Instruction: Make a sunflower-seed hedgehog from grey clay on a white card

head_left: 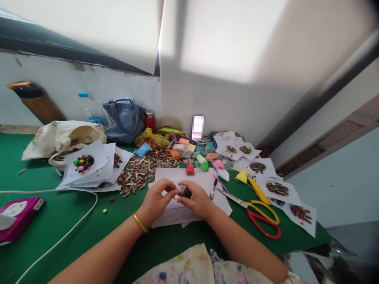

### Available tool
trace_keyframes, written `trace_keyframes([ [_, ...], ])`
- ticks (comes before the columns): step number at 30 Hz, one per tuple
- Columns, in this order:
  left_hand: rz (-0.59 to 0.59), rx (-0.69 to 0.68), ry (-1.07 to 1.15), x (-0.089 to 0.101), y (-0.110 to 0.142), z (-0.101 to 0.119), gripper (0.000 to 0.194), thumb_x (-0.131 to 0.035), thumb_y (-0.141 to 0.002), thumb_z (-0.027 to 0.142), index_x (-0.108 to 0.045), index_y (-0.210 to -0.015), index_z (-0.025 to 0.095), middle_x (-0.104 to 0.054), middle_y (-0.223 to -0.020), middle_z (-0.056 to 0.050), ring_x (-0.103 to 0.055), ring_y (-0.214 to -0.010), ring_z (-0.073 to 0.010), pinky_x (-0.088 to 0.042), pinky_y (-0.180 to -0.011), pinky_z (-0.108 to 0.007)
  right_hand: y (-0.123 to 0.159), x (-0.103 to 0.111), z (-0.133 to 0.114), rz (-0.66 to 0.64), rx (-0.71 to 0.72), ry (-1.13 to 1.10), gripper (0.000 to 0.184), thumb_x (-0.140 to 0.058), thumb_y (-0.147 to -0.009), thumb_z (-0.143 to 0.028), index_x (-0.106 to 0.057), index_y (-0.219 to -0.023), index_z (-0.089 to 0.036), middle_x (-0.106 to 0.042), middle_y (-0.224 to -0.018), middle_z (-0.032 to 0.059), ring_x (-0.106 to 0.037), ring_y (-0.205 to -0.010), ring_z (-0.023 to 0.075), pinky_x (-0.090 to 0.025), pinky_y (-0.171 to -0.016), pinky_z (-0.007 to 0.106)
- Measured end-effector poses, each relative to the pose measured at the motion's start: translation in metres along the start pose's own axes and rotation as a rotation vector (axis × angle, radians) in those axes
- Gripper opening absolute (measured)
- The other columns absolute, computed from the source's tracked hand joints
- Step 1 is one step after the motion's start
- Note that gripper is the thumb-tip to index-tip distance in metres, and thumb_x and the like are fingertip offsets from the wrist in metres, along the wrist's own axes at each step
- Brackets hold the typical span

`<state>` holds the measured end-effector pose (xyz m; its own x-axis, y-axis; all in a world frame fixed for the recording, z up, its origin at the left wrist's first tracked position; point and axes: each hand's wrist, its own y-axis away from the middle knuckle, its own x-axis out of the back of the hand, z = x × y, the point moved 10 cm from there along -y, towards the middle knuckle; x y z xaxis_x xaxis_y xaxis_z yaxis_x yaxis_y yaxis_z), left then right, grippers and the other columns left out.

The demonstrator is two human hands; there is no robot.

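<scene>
My left hand (158,198) and my right hand (197,200) meet over the white paper (166,175). Between them is a small clear bag of dark clay (186,192), with my right fingers curled around its dark body. The thumb and fingertips of my left hand pinch its crinkled clear end. Just beyond my hands lies a bag of red clay (190,169), with a bag of green clay (204,165) beside it. A black pen (213,188) rests on the paper by my right hand.
Sunflower seeds (139,169) are heaped left of the paper. Scissors (250,207) and a yellow utility knife (259,191) lie to the right, near seed pictures (288,197). More pictures (89,173) are stacked left. A white cable (74,217) crosses the green table (118,232) near a purple box (25,215).
</scene>
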<state>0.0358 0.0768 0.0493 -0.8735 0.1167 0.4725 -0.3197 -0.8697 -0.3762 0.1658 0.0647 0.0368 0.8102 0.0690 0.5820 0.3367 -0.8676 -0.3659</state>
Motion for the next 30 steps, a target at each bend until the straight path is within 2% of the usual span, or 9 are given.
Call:
trace_keyframes([
  [3, -0.071, 0.015, 0.005, -0.009, 0.0, 0.001, 0.009, -0.063, -0.084, 0.026, -0.065, -0.078, 0.02, -0.067, -0.078, -0.001, -0.061, -0.075, -0.0152, -0.048, -0.071, -0.028, -0.001, -0.011, -0.007, -0.055, 0.043, 0.011, 0.046, -0.055, -0.09, -0.053, -0.056, -0.121, -0.02, -0.066, -0.117, 0.0094, -0.061, -0.107, 0.0229, -0.047, -0.095, 0.035],
  [8, -0.171, 0.078, -0.007, -0.021, 0.001, -0.008, 0.011, -0.064, -0.082, 0.024, -0.071, -0.074, 0.021, -0.071, -0.077, 0.0, -0.063, -0.073, -0.0154, -0.047, -0.069, -0.026, 0.0, -0.03, -0.01, -0.171, 0.063, 0.06, 0.054, -0.047, -0.094, -0.053, -0.048, -0.134, -0.016, -0.063, -0.124, 0.0137, -0.06, -0.111, 0.0256, -0.047, -0.096, 0.037],
  [12, -0.129, 0.023, -0.019, -0.016, 0.001, -0.006, 0.011, -0.062, -0.085, 0.024, -0.071, -0.079, 0.021, -0.071, -0.08, 0.0, -0.063, -0.075, -0.0149, -0.046, -0.071, -0.026, -0.001, -0.026, -0.003, -0.144, 0.067, 0.082, 0.062, -0.048, -0.093, -0.055, -0.045, -0.138, -0.012, -0.063, -0.123, 0.0165, -0.06, -0.111, 0.028, -0.048, -0.095, 0.042],
  [14, -0.048, -0.019, -0.044, -0.006, 0.001, -0.001, 0.013, -0.06, -0.088, 0.026, -0.068, -0.079, 0.021, -0.069, -0.08, 0.0, -0.062, -0.076, -0.0147, -0.045, -0.072, -0.026, -0.001, -0.017, 0.0, -0.088, 0.064, 0.078, 0.06, -0.051, -0.092, -0.054, -0.046, -0.137, -0.014, -0.066, -0.117, 0.0144, -0.062, -0.106, 0.0265, -0.049, -0.092, 0.04],
  [17, 0.029, -0.045, -0.105, 0.003, 0.002, 0.004, 0.017, -0.057, -0.091, 0.027, -0.064, -0.077, 0.02, -0.065, -0.076, 0.0, -0.059, -0.074, -0.0143, -0.043, -0.071, -0.026, -0.001, -0.006, -0.004, -0.027, 0.09, 0.106, 0.042, -0.052, -0.094, -0.047, -0.057, -0.123, -0.017, -0.069, -0.103, 0.0097, -0.063, -0.093, 0.0231, -0.05, -0.084, 0.037],
  [20, -0.003, -0.05, -0.129, 0.0, 0.002, 0.007, 0.018, -0.056, -0.092, 0.028, -0.063, -0.078, 0.02, -0.064, -0.077, 0.0, -0.058, -0.076, -0.0145, -0.043, -0.072, -0.026, 0.0, 0.005, -0.009, 0.006, 0.136, 0.201, 0.028, -0.051, -0.095, -0.04, -0.062, -0.112, -0.02, -0.069, -0.093, 0.0071, -0.061, -0.085, 0.0212, -0.047, -0.079, 0.035],
  [23, -0.017, -0.03, -0.123, -0.001, 0.0, 0.002, 0.016, -0.053, -0.093, 0.029, -0.064, -0.084, 0.02, -0.065, -0.084, -0.001, -0.059, -0.079, -0.0153, -0.044, -0.075, -0.027, 0.001, 0.035, 0.0, 0.139, 0.124, 0.373, 0.022, -0.05, -0.094, -0.03, -0.062, -0.11, -0.021, -0.068, -0.101, 0.0087, -0.06, -0.094, 0.023, -0.044, -0.086, 0.037],
  [28, -0.031, 0.056, -0.148, -0.002, -0.003, -0.016, 0.017, -0.052, -0.092, 0.029, -0.065, -0.087, 0.02, -0.066, -0.09, -0.003, -0.06, -0.085, -0.0176, -0.046, -0.079, -0.03, 0.011, 0.099, 0.056, 0.328, -0.234, 0.788, 0.031, -0.055, -0.086, -0.025, -0.063, -0.116, -0.018, -0.064, -0.109, 0.0118, -0.055, -0.103, 0.0291, -0.038, -0.091, 0.044],
  [30, -0.059, 0.081, -0.174, -0.005, -0.003, -0.02, 0.016, -0.052, -0.091, 0.029, -0.065, -0.088, 0.02, -0.067, -0.091, -0.003, -0.06, -0.087, -0.0187, -0.046, -0.08, -0.032, 0.014, 0.11, 0.068, 0.335, -0.309, 0.858, 0.042, -0.059, -0.084, -0.029, -0.059, -0.125, -0.019, -0.061, -0.119, 0.0131, -0.052, -0.11, 0.0313, -0.038, -0.092, 0.045],
])
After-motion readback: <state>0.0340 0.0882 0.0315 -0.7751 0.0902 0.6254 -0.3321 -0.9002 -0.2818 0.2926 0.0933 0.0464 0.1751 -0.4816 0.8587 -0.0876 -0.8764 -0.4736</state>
